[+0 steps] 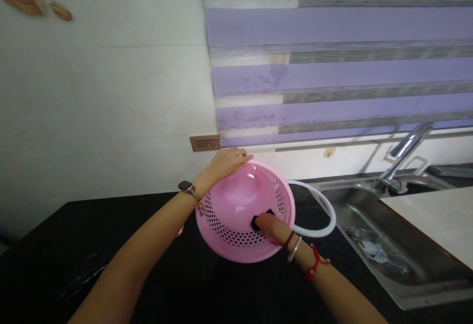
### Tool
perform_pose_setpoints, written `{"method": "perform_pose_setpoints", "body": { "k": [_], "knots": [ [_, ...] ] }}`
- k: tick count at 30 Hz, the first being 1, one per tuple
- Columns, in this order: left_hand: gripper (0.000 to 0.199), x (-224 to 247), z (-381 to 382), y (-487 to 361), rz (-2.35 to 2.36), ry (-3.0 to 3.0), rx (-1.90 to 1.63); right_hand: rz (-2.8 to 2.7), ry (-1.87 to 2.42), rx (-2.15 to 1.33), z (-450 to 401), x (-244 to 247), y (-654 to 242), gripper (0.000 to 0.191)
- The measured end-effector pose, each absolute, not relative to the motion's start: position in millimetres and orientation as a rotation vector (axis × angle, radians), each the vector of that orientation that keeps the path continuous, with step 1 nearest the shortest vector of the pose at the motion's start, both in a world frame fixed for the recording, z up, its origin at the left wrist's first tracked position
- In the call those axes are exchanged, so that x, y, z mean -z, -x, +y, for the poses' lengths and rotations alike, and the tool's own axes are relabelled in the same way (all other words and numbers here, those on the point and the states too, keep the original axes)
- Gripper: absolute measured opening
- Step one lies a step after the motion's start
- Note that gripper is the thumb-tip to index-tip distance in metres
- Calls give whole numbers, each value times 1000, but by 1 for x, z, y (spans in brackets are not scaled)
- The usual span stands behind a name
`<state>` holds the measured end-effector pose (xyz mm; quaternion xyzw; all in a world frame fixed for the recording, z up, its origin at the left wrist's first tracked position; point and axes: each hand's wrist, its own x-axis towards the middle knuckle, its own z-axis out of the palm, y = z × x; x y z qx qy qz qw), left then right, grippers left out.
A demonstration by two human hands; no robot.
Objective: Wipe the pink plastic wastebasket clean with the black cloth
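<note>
A pink plastic basket (240, 205) with a perforated band is tilted over the dark counter, its hollow facing the camera. On its upper left rim lies my left hand (231, 160), fingers wrapped over the edge. Inside the basket, at the lower right, my right hand (269, 224) is closed on a black cloth-like item (255, 223), pressed near the basket's inner surface. Most of that item is hidden by the hand. A white ring-shaped rim (328, 215) shows behind the basket on the right.
The dark counter (166, 274) runs below the basket. At the right are a steel sink (388, 245) with clear plastic in it, a chrome faucet (402, 151) and a pale board (436, 215). A wall socket (205, 142) and a striped blind (332, 28) are behind.
</note>
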<state>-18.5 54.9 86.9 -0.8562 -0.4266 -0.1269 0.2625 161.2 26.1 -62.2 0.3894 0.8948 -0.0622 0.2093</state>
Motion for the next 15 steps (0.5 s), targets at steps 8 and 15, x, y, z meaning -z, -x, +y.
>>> {"method": "perform_pose_setpoints", "body": {
  "k": [8, 15],
  "knots": [
    [49, -78, 35, 33, -1828, 2071, 325, 2479, -1150, 137, 36, 47, -164, 24],
    [57, -70, 36, 12, -2180, 1773, 574, 2463, -1248, 223, 22, 54, -152, 26]
  ]
}}
